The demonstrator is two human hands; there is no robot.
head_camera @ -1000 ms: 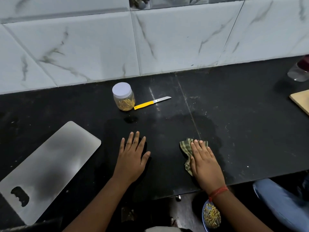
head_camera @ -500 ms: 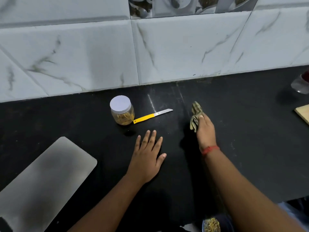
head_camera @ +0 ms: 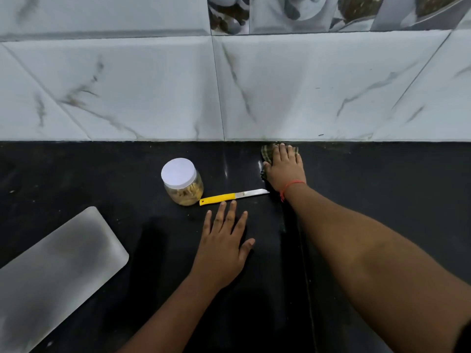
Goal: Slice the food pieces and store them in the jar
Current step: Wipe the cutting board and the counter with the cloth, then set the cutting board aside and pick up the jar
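Note:
A clear jar point(head_camera: 183, 182) with a white lid stands on the black counter point(head_camera: 382, 194), holding yellow sliced pieces. Just right of it lies a knife point(head_camera: 233, 196) with a yellow handle, blade pointing right. My left hand point(head_camera: 224, 245) rests flat on the counter below the knife, fingers spread and straight. My right hand point(head_camera: 285, 167) presses a checked cloth point(head_camera: 267, 152) flat against the counter at the foot of the tiled wall, fingers straight over it. Most of the cloth is hidden under the hand.
A steel cutting board point(head_camera: 53, 273) lies at the lower left of the counter. The marble-look tiled wall point(head_camera: 229, 85) closes off the back edge.
My right hand has pushed the cloth farther away, from the front of the counter up to the wall. My left hand stays flat on the counter; the view has moved forward.

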